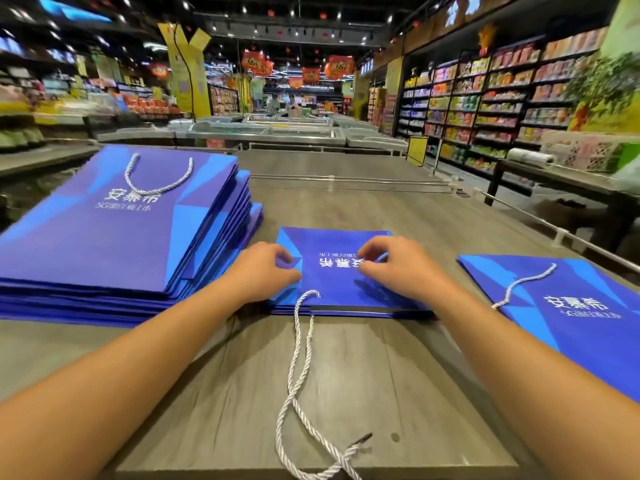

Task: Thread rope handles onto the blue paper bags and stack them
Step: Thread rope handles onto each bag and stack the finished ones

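blurred shop aisles behind; both hands, left [265,268] and right [388,263], pinch middle bag [332,275]; fingertips hidden.

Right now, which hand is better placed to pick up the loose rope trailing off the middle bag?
Left, probably. The left hand rests at the middle bag's left edge, right above where the white rope leaves its near edge. The right hand sits farther right, on the bag's print.
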Motion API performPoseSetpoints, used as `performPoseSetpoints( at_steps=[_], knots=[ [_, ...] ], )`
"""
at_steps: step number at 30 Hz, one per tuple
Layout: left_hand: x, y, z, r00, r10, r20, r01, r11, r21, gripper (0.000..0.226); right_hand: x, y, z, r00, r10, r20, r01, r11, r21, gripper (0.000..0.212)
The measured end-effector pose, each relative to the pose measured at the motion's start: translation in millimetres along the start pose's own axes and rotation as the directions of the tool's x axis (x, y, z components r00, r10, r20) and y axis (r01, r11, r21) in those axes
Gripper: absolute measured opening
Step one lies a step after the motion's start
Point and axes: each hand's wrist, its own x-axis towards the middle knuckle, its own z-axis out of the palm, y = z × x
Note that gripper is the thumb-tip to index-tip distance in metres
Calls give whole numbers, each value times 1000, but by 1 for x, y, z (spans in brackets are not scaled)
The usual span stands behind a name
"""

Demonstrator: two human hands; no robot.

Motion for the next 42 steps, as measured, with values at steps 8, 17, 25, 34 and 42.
performPoseSetpoints(
  at_steps=[8,17,25,34,42],
  knots=[
    [10,-13,12,996,66,-64,-76,983,-166,25,-2,-36,40,897,-317,307,278,946,165,9],
    [-10,7,2,976,157,150,-142,984,-106,40,-1,-25,45,982,-149,114,88,901,424,13],
    [-9,2,-5,985,141,96,-107,951,-290,21,-3,-24,47,985,-128,112,73,914,400,12],
    [-2,-13,-23,991,-12,-135,-31,949,-314,24,-2,-23,48,990,-117,77,85,939,334,15],
    [-12,-3,-32,991,-53,120,131,444,-887,17,-4,-23,48,992,-103,73,73,939,336,14]
  ],
)
